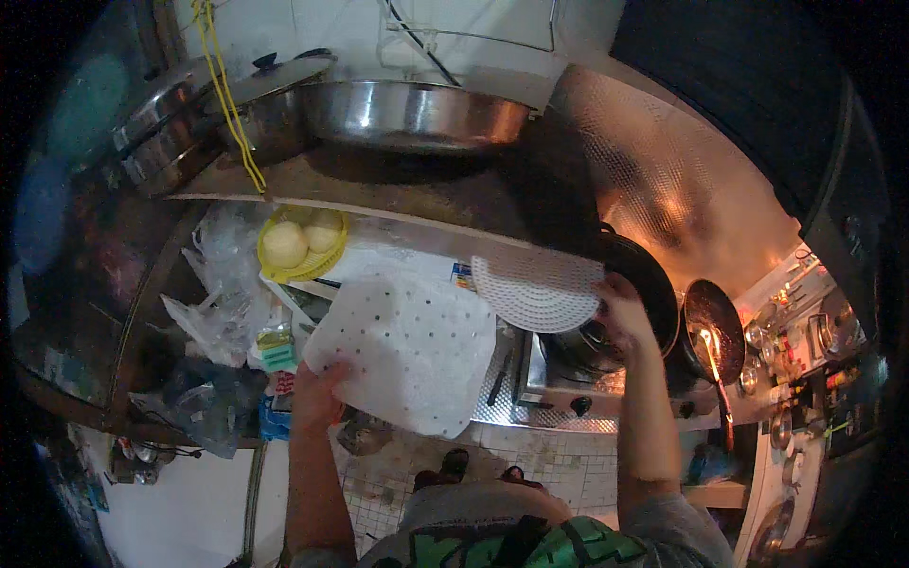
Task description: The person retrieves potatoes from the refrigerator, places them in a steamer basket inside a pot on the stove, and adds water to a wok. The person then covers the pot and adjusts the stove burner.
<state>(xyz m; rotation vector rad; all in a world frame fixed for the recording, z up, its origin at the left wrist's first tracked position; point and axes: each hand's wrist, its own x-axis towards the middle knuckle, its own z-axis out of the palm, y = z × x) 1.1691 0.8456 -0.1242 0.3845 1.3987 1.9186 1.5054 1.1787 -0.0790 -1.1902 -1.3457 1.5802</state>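
Observation:
My left hand (323, 387) grips the lower left corner of a white sheet with small round holes (408, 348), which spreads out in front of me above the counter. Farther right, my right hand (623, 312) holds the edge of a round white perforated plate (536, 292), tilted and partly cut off by the shelf edge. Behind the right hand stands a dark pan (657, 287) on the gas stove (568, 387). A yellow plastic basket (319, 270) with two pale round pieces, perhaps dough or peeled vegetables (285, 243), sits beyond the sheet.
A wok (716, 326) with a long-handled utensil (719, 380) stands at the right. Large steel basins (419, 113) rest on the shelf (398, 188) above. Yellow cord (227, 99) hangs down by the shelf. Clear plastic bags (227, 277) and a dark bag (213, 397) crowd the left.

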